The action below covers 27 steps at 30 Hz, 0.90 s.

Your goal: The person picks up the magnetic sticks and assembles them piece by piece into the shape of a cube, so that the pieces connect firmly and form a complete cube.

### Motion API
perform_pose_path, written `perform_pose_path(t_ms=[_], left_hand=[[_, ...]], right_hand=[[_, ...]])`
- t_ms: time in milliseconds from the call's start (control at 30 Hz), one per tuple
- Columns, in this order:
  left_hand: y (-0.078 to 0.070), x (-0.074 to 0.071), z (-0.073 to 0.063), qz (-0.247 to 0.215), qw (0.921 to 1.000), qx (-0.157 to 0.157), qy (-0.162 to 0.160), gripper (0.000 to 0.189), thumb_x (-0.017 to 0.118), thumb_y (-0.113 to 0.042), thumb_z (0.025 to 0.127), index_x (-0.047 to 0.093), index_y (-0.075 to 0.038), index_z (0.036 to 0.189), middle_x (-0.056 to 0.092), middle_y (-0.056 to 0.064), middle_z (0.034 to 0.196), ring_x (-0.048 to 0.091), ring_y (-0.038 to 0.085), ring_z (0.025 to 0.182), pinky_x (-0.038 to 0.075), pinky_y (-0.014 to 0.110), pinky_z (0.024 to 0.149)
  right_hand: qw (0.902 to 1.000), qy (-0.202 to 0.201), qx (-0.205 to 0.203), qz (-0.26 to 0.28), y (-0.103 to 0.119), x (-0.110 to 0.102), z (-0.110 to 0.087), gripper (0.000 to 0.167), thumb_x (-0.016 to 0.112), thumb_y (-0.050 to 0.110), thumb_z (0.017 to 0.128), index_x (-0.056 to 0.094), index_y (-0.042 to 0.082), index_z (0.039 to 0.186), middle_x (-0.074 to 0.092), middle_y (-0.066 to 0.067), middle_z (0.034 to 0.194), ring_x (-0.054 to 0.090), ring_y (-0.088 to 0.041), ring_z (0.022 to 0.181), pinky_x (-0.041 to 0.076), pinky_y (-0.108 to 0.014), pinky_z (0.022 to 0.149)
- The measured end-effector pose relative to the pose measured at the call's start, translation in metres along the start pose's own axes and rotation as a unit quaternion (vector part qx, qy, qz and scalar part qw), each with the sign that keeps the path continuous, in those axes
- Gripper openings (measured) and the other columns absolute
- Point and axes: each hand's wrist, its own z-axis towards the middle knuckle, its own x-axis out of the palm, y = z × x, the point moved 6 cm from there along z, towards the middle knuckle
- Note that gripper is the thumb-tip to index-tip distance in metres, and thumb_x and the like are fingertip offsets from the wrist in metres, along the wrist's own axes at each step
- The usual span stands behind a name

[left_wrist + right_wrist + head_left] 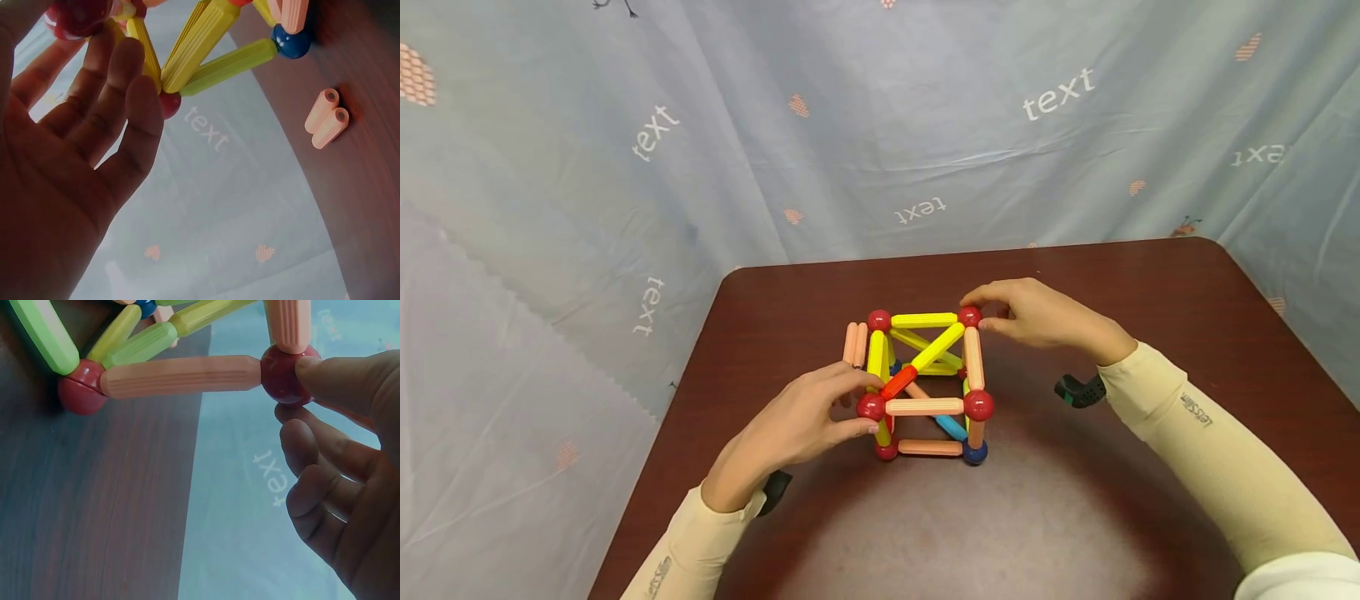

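A cube-like frame of magnetic rods and balls stands on the table, with a peach rod [925, 407] along its upper front edge. My left hand [805, 417] pinches the red ball [871, 407] at the upper front left corner between thumb and fingers. At the upper back right corner, my right hand [1037, 312] grips another red ball [284, 375] with thumb and forefinger; its other fingers curl loosely below. Between these corners runs a diagonal of a yellow rod [940, 346] and a red rod [898, 382]. A blue ball [975, 451] sits at the lower front right.
Two loose peach rods [327, 119] lie side by side on the dark wooden table [1075, 500], left of the frame. A pale printed curtain [850, 125] hangs behind the table and along its left side. Black straps [1078, 390] circle the wrists.
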Motion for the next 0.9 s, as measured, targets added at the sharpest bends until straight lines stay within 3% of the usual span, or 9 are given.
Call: perform_pose_path(t_ms=[367, 633, 900], left_hand=[[0.011, 0.001, 0.026, 0.002, 0.9999, -0.013, -0.010, 0.044, 0.087, -0.029, 0.081, 0.071, -0.020, 0.121, 0.064, -0.007, 0.100, 0.060, 0.013, 0.084, 0.052, 0.023, 0.068], [0.019, 0.003, 0.042, -0.003, 0.9998, -0.013, -0.016, 0.041, 0.085, -0.027, 0.084, 0.070, -0.018, 0.121, 0.062, -0.001, 0.098, 0.057, 0.015, 0.084, 0.056, 0.029, 0.071], [0.022, 0.005, 0.050, -0.003, 0.9996, -0.025, -0.014, 0.042, 0.084, -0.028, 0.085, 0.068, -0.022, 0.124, 0.062, 0.004, 0.098, 0.053, 0.012, 0.079, 0.051, 0.026, 0.066]], right_hand=[[0.9992, -0.016, 0.038, -0.004, -0.021, -0.008, 0.016, 0.040, 0.070, 0.023, 0.098, 0.063, 0.021, 0.137, 0.067, -0.002, 0.130, 0.055, -0.018, 0.071, 0.048, -0.033, 0.069], [0.9984, -0.014, 0.055, 0.000, -0.033, -0.012, 0.029, 0.041, 0.066, 0.023, 0.100, 0.060, 0.020, 0.141, 0.067, -0.008, 0.127, 0.045, -0.017, 0.051, 0.044, -0.032, 0.059], [0.9978, -0.016, 0.064, -0.003, -0.038, -0.016, 0.034, 0.042, 0.065, 0.022, 0.101, 0.059, 0.017, 0.142, 0.064, -0.009, 0.135, 0.052, -0.020, 0.064, 0.045, -0.035, 0.067]])
